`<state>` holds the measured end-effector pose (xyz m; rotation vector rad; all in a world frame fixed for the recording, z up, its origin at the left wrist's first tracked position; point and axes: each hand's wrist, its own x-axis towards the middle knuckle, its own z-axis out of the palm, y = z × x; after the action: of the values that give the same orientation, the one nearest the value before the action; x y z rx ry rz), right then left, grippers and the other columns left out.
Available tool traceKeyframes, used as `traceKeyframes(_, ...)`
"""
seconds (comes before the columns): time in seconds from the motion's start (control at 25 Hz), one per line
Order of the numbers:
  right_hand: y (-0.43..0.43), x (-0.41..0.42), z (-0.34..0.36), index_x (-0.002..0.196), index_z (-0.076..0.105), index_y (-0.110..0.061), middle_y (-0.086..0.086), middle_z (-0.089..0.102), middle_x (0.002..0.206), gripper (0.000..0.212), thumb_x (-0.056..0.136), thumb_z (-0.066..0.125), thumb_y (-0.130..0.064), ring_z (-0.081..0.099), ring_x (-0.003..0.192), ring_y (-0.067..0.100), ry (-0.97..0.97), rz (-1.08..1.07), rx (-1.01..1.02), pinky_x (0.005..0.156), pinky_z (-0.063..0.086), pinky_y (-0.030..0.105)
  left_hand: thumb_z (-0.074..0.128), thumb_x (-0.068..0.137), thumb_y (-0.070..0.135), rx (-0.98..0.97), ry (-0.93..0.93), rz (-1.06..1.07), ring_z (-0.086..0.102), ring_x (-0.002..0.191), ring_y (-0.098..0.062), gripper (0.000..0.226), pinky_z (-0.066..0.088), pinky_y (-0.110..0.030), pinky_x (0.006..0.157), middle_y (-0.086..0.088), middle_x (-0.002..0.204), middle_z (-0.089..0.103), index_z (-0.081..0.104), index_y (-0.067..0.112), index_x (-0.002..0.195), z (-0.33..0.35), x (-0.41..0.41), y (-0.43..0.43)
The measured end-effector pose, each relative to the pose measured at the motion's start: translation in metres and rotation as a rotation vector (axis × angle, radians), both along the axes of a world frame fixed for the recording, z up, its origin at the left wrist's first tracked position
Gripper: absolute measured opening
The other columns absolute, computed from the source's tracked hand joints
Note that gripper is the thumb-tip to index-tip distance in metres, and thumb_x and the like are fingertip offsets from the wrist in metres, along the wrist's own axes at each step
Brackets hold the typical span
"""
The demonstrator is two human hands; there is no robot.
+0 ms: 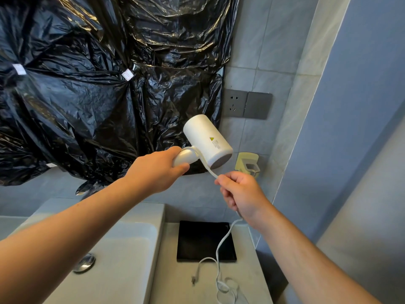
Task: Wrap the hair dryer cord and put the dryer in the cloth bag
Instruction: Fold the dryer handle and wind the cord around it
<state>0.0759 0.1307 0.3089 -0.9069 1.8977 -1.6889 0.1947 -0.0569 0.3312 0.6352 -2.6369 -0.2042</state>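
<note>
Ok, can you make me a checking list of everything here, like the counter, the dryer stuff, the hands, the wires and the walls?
Surface: pale countertop beside a sink.
Job's things: white hair dryer held up in the air; black cloth bag lying flat on the countertop.
Clutter: nothing seen.
Hands: left hand grips the dryer's handle; right hand pinches the cord.
Cables: the cord runs from the handle to the right hand, then hangs down across the bag's edge into loose loops on the countertop; its plug lies there, unplugged.
Surroundings: black plastic sheet on the tiled wall, wall socket, wall holder.
</note>
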Motion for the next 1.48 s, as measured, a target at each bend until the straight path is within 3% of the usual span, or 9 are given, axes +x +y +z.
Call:
traceKeyframes(0.24, -0.003, -0.012, -0.021, 0.079, 0.063, -0.007, 0.002, 0.048, 0.057, 0.023, 0.097, 0.055, -0.020, 0.039, 0.045, 0.011, -0.086, -0.015, -0.044, 0.042, 0.032, 0.022, 0.053, 0.096, 0.036, 0.681, 0.181, -0.205, 0.055, 0.064, -0.018, 0.023, 0.049, -0.032, 0.062, -0.003, 0.077, 0.061, 0.060, 0.014, 0.097, -0.002, 0.001, 0.011)
traceKeyframes(0.44, -0.001, -0.026, -0.026, 0.076, 0.066, -0.008, 0.002, 0.052, 0.059, 0.023, 0.094, 0.058, -0.019, 0.044, 0.050, 0.013, -0.008, 0.111, 0.059, 0.048, 0.039, 0.023, 0.056, 0.089, 0.036, 0.985, -0.020, -0.525, 0.055, 0.064, -0.011, 0.035, 0.049, -0.025, 0.062, -0.003, 0.077, 0.059, 0.058, 0.004, 0.101, -0.004, 0.016, 0.006)
traceKeyframes(0.72, -0.006, -0.050, -0.012, 0.085, 0.061, 0.004, 0.011, 0.056, 0.076, 0.019, 0.082, 0.064, -0.015, 0.047, 0.070, 0.021, 0.215, 0.186, 0.223, 0.067, 0.041, 0.038, 0.059, 0.088, 0.034, 0.857, -0.212, -0.630, 0.056, 0.069, -0.015, 0.031, 0.049, -0.029, 0.067, -0.004, 0.076, 0.058, 0.066, 0.009, 0.105, 0.000, 0.015, -0.005)
traceKeyframes(0.8, -0.004, -0.054, -0.005, 0.079, 0.064, -0.011, 0.003, 0.060, 0.076, 0.005, 0.083, 0.062, -0.010, 0.052, 0.072, 0.014, 0.200, 0.245, 0.251, 0.071, 0.045, 0.034, 0.061, 0.090, 0.031, 0.719, -0.309, -0.657, 0.056, 0.070, -0.012, 0.024, 0.049, -0.028, 0.069, -0.004, 0.077, 0.060, 0.068, 0.016, 0.107, 0.006, 0.017, -0.003)
traceKeyframes(0.92, -0.004, -0.059, 0.003, 0.052, 0.057, -0.024, -0.012, 0.052, 0.057, 0.044, 0.089, 0.054, 0.000, 0.042, 0.057, 0.006, 0.344, 0.279, 0.461, 0.062, 0.040, 0.026, 0.065, 0.092, 0.031, 0.517, -0.414, -0.665, 0.057, 0.071, -0.008, 0.022, 0.049, -0.026, 0.069, -0.008, 0.088, 0.065, 0.068, 0.023, 0.112, 0.016, 0.017, -0.002)
traceKeyframes(1.12, -0.006, -0.063, 0.020, 0.046, 0.036, -0.020, -0.014, 0.035, 0.048, 0.045, 0.079, 0.054, 0.005, 0.024, 0.053, 0.006, 0.685, 0.283, 0.654, 0.047, 0.027, 0.016, 0.069, 0.088, 0.038, 0.243, -0.505, -0.597, 0.060, 0.084, 0.000, 0.027, 0.047, -0.026, 0.078, 0.020, 0.092, 0.065, 0.061, 0.045, 0.113, 0.033, 0.023, 0.005)
traceKeyframes(1.24, -0.007, -0.063, 0.027, 0.040, 0.054, -0.020, -0.018, 0.047, 0.040, 0.044, 0.074, 0.059, 0.008, 0.039, 0.043, -0.005, 0.646, 0.339, 0.668, 0.045, 0.032, 0.007, 0.065, 0.086, 0.046, -0.104, -0.586, -0.508, 0.057, 0.083, -0.004, 0.031, 0.044, -0.027, 0.072, 0.023, 0.086, 0.058, 0.051, 0.056, 0.111, 0.040, 0.026, 0.021)
traceKeyframes(1.36, -0.011, -0.065, 0.029, 0.067, 0.077, -0.023, -0.011, 0.072, 0.065, 0.022, 0.075, 0.071, -0.004, 0.059, 0.061, -0.002, 0.626, 0.401, 0.654, 0.058, 0.050, 0.019, 0.062, 0.084, 0.052, -0.295, -0.601, -0.512, 0.059, 0.087, -0.013, 0.037, 0.047, -0.031, 0.073, 0.017, 0.094, 0.060, 0.045, 0.053, 0.118, 0.036, 0.027, 0.030)
traceKeyframes(1.48, -0.017, -0.066, 0.034, 0.076, 0.076, -0.015, -0.001, 0.076, 0.075, 0.010, 0.079, 0.074, -0.024, 0.063, 0.066, 0.006, 0.767, 0.353, 0.698, 0.067, 0.054, 0.029, 0.059, 0.085, 0.053, -0.402, -0.608, -0.493, 0.061, 0.088, -0.019, 0.038, 0.052, -0.036, 0.077, 0.010, 0.097, 0.064, 0.046, 0.047, 0.119, 0.028, 0.024, 0.029)
